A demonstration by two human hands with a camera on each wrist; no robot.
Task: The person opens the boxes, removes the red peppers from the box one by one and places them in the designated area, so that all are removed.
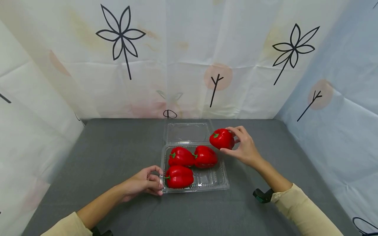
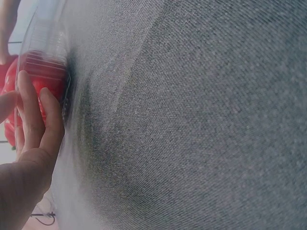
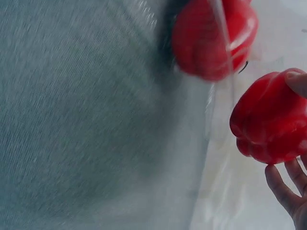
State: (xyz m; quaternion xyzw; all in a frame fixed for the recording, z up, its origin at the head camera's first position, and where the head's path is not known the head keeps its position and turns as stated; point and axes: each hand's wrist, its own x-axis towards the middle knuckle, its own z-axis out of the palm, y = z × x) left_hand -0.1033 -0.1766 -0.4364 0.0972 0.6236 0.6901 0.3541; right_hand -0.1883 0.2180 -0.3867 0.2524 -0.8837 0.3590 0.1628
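Note:
In the head view, three red bell peppers, one of them the front-left pepper (image 1: 179, 177), lie in a clear plastic box (image 1: 211, 187). The right hand (image 1: 244, 147) holds a fourth red pepper (image 1: 222, 138) by the box's back right corner; the right wrist view shows this pepper (image 3: 268, 120) between thumb and fingers. At the box's left edge the left hand (image 1: 146, 181) pinches the rim, thumb and fingers on either side. The left wrist view shows the left hand (image 2: 36, 124) against the clear wall, red peppers behind it.
The box's clear lid (image 1: 188, 132) lies folded open behind it. Grey cloth (image 1: 124, 147) covers the table. Patterned fabric (image 1: 183, 65) hangs along the back and both sides. A dark band (image 1: 262, 196) is on the right wrist.

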